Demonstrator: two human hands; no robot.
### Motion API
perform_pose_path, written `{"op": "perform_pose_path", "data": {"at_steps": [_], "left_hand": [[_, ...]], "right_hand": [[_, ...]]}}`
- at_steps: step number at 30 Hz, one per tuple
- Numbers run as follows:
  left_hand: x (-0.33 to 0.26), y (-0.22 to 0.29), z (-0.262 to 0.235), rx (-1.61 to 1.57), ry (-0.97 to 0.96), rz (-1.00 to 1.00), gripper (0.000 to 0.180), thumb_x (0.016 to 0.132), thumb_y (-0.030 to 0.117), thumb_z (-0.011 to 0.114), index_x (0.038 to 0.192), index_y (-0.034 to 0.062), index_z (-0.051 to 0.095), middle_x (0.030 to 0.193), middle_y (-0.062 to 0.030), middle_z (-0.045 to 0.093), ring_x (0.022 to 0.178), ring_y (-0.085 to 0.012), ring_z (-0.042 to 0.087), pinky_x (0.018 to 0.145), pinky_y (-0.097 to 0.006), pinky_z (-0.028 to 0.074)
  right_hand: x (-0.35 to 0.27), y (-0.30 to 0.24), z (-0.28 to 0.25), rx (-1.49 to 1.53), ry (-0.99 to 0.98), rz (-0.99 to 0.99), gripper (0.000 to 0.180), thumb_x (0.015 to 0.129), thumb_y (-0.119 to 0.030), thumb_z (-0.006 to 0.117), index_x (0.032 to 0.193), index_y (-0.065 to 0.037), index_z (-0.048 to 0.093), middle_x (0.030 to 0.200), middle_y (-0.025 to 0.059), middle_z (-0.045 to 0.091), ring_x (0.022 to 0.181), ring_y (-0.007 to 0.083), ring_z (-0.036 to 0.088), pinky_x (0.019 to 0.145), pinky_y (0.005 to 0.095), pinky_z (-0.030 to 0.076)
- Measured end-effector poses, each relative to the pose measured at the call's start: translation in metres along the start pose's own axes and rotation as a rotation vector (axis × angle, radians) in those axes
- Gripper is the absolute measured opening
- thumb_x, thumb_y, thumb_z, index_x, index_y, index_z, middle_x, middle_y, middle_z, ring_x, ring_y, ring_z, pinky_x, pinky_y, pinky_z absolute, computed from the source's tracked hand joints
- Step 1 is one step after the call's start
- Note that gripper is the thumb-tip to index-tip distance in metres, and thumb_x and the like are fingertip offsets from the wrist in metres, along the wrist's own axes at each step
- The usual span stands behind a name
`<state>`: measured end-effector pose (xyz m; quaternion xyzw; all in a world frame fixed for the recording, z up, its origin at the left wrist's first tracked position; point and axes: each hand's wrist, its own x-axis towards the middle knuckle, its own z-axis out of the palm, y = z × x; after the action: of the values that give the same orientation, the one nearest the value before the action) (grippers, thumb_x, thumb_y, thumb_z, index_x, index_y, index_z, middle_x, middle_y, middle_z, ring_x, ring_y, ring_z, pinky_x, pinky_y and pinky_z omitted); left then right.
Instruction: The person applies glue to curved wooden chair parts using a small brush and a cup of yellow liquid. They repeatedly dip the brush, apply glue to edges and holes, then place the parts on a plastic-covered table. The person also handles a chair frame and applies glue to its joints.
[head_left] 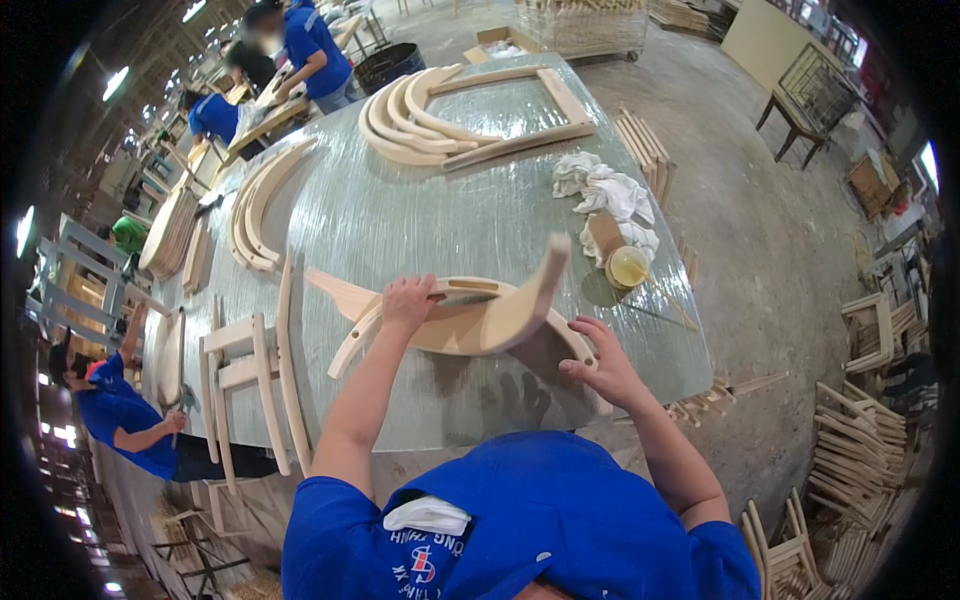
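In front of me on the table is an arched wooden chair rail [352,345] with holes at its ends and a slot along its top. A curved wooden backrest board [475,328] lies across it. The board's right end is raised and blurred; its flared left end sticks out past the rail. My left hand [408,304] is wrapped over the board and rail near the middle. Beside the rail's right end, my right hand [606,368] has its thumb and fingers apart, with nothing gripped. Whether its fingertips touch the rail I cannot tell.
A plastic-wrapped table [400,220] holds stacked curved rails [405,115], more arcs [262,205], a wooden frame [262,370], white rags [605,195] and a cup of yellowish liquid [628,266]. A co-worker [125,420] stands at the left; others work farther back. Chair parts [860,440] are stacked at right.
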<state>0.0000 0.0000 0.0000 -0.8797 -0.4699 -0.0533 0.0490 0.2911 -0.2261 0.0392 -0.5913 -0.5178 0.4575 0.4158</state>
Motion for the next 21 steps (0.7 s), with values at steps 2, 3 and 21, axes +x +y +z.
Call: {"op": "perform_pose_path", "data": {"at_steps": [2,3,21], "left_hand": [[-0.004,0.02,0.028,-0.084,0.159,-0.013,0.035,0.072,0.035,0.067,0.096,0.0123,0.054,0.086,-0.0018,0.06,0.084,-0.0251,0.057,0.071,-0.04,0.044],[-0.008,-0.056,-0.021,0.06,0.134,0.02,0.034,0.072,0.034,0.067,0.095,0.0123,0.054,0.086,-0.0017,0.06,0.083,-0.0249,0.057,0.07,-0.04,0.044],[0.065,-0.079,-0.044,0.01,0.01,0.128,0.029,0.082,0.036,0.057,0.1,0.0128,0.054,0.082,-0.0074,0.064,0.084,-0.0285,0.061,0.069,-0.042,0.048]], "right_hand": [[-0.013,0.007,-0.005,0.155,0.149,0.085,0.064,0.081,-0.034,0.061,0.131,-0.004,0.035,0.135,0.0126,0.034,0.117,0.0248,0.041,0.097,0.0378,0.034],[0.022,-0.009,0.056,0.402,0.186,-0.012,0.063,0.082,-0.035,0.06,0.132,-0.004,0.035,0.135,0.0131,0.033,0.116,0.0242,0.042,0.096,0.0368,0.035],[-0.034,-0.084,0.056,-0.565,0.47,-0.156,0.032,0.083,-0.017,0.054,0.109,0.002,0.052,0.093,0.0111,0.062,0.085,0.02,0.063,0.069,0.028,0.048]]}}
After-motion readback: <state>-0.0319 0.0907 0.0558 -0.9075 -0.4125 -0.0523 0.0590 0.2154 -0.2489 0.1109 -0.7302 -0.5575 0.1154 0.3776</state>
